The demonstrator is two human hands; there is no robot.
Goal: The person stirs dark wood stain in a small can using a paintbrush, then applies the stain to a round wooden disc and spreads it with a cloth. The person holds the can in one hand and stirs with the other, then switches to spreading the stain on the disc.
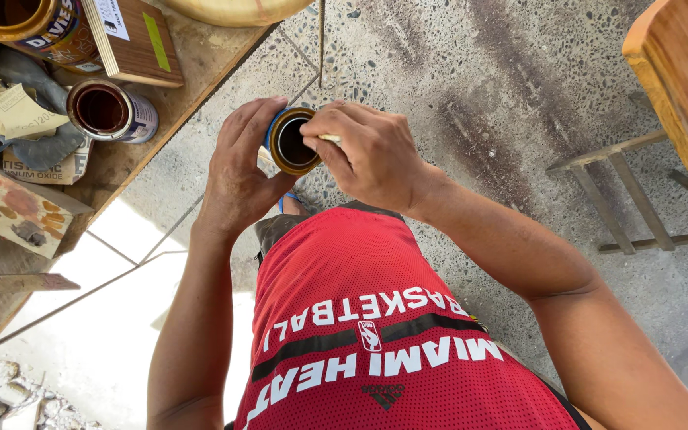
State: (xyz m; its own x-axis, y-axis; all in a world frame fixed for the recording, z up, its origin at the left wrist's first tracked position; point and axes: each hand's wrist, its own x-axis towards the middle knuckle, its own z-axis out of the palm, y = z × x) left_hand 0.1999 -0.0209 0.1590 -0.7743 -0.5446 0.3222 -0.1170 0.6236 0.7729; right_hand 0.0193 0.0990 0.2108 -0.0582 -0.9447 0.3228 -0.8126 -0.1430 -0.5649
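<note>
Table (193, 103) at far left carries an open tin (111, 111) with dark contents. Above the red shorts (360, 318), the left hand (236, 171) wraps its fingers around a small open can (292, 142), steadying it upright. The right hand (364, 155) pinches a pale sliver at the can's rim.

Blue-walled, gold-rimmed can (292, 142) – dark inside; red mesh shorts (376, 334) (black-and-white trim).

Large tin (37, 28) cut off by top edge; pale tool (330, 138) mostly hidden under right hand (368, 155); small can's (292, 143) side covered by left hand (240, 171).
</note>
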